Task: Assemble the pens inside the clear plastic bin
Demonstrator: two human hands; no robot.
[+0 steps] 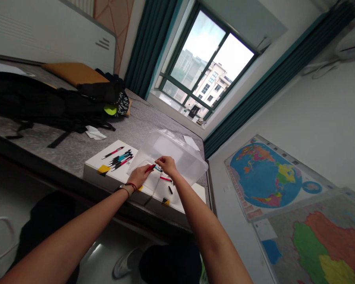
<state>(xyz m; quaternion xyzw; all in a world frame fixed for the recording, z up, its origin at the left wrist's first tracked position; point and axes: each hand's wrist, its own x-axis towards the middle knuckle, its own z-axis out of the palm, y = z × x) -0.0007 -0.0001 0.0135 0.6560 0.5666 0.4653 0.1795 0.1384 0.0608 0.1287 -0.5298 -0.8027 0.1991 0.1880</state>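
Note:
My left hand (pixel 138 176) is closed around a red pen part (pixel 150 168), which points up and to the right. Just beyond its end, the fingers of my right hand (pixel 167 165) are pinched together; whatever they hold is too small to make out. Below the right hand lie another red pen piece (pixel 165 179) and a short black piece (pixel 170 190) on a white surface. Several pens with dark grips and blue or red barrels (pixel 120 159) are grouped left of my left hand. A single red and black pen (pixel 113 152) rests above that group.
A translucent plastic bin (pixel 192 159) stands behind my hands. White boxes (pixel 92 161) with yellow and black corner marks lie along the desk's front edge. A black backpack (pixel 44 103) and crumpled paper (pixel 95 133) are on the grey desktop (pixel 142 114) to the left.

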